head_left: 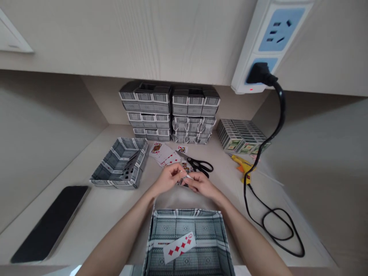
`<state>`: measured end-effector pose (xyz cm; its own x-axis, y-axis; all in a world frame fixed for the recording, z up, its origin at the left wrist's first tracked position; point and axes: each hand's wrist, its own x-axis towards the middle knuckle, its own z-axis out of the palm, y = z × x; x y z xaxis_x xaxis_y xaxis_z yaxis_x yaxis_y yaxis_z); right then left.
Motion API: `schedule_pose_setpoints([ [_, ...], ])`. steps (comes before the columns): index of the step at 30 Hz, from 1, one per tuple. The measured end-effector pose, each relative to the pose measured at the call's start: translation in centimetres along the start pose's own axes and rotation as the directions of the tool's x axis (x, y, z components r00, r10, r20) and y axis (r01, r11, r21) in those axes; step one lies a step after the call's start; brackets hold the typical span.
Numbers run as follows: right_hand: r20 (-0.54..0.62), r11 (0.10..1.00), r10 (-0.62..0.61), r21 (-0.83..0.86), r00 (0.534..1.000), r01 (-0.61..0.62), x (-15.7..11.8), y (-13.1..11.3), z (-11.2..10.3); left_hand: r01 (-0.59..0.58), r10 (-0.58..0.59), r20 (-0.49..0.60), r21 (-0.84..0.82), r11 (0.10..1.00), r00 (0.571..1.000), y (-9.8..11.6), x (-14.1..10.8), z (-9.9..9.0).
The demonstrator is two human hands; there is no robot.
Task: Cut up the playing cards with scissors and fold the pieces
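Note:
My left hand (171,177) and my right hand (201,183) meet over the middle of the table, fingers pinched on a playing card (188,176) of which mainly a white edge shows. Just beyond them lie black-handled scissors (198,164) and a fan of loose playing cards (164,154). Closest to me, between my forearms, is an open box made of playing cards (186,226). Inside it rests a loose diamond card (179,247).
Left stands another card box (115,180) with loose cards inside, near a dark phone (50,222). Stacked card boxes (169,111) line the back beside packed card decks (241,134). A yellow glue gun (243,166) lies right; its black cord (281,115) runs to a power strip (255,46).

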<state>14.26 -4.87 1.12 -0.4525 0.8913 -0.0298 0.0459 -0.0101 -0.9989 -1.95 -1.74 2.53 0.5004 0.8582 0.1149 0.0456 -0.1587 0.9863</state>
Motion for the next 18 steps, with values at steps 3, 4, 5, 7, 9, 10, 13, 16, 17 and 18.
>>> schedule_pose_setpoints([
  [3,0.003,0.998,0.018,0.058,1.000,-0.018,0.0,-0.1,0.3,0.013,-0.011,0.040,-0.048,0.999,0.999,-0.3,0.1,0.2],
  [4,-0.006,0.997,0.023,0.071,1.000,-0.022,0.0,-0.1,0.5,0.015,-0.012,0.050,-0.062,0.998,0.999,-0.5,0.1,0.3],
  [5,-0.018,0.996,0.028,0.080,0.999,-0.027,0.1,0.0,0.6,0.016,-0.012,0.058,-0.074,0.997,0.998,-0.6,0.1,0.4],
  [7,-0.045,0.995,0.041,0.089,0.998,-0.037,0.3,0.1,0.8,0.015,-0.009,0.060,-0.097,0.995,0.998,-0.8,0.1,0.4],
  [9,-0.061,0.994,0.054,0.101,0.997,-0.047,0.4,0.3,0.9,0.014,-0.008,0.057,-0.112,0.994,0.998,-0.9,0.1,0.4],
  [10,-0.067,0.993,0.056,0.110,0.996,-0.048,0.4,0.4,1.0,0.015,-0.008,0.056,-0.120,0.993,0.998,-0.9,0.1,0.4],
  [13,-0.068,0.987,0.050,0.158,0.996,-0.038,0.4,0.3,1.2,0.020,-0.008,0.070,-0.175,0.984,0.998,-0.9,0.1,0.3],
  [16,-0.052,0.972,0.031,0.236,0.998,-0.018,0.3,0.1,1.3,0.022,-0.005,0.064,-0.267,0.963,0.998,-0.7,0.2,0.4],
  [17,-0.046,0.965,0.024,0.263,0.999,-0.011,0.3,0.1,1.3,0.019,-0.003,0.054,-0.297,0.955,0.999,-0.7,0.3,0.5],
  [18,-0.041,0.957,0.019,0.289,0.999,-0.006,0.2,0.0,1.4,0.015,-0.001,0.042,-0.325,0.946,0.999,-0.6,0.3,0.5],
])
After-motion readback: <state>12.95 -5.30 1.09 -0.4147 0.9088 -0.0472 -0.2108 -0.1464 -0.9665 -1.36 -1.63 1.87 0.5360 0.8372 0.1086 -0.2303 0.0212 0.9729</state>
